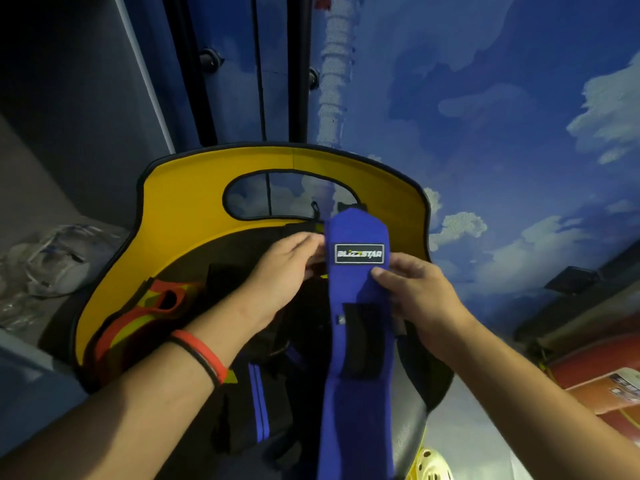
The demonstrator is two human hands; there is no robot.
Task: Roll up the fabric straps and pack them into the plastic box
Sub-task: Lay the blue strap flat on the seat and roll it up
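A long blue fabric strap (356,341) with a black "BLIZZSTAR" label and a black hook-and-loop patch hangs upright in the middle of the head view. My right hand (412,292) pinches its right edge just below the label. My left hand (287,271) holds its left edge near the top. Under it lie a black strap with blue stripes (259,403) and an orange and yellow strap (149,313), both resting on a chair seat. No plastic box can be made out for certain.
A yellow chair back (194,202) with an oval cut-out stands behind the straps. Crumpled clear plastic bags (52,261) lie at the left. A red cylinder (595,372) lies at the right. A yellow perforated object (433,465) shows at the bottom edge.
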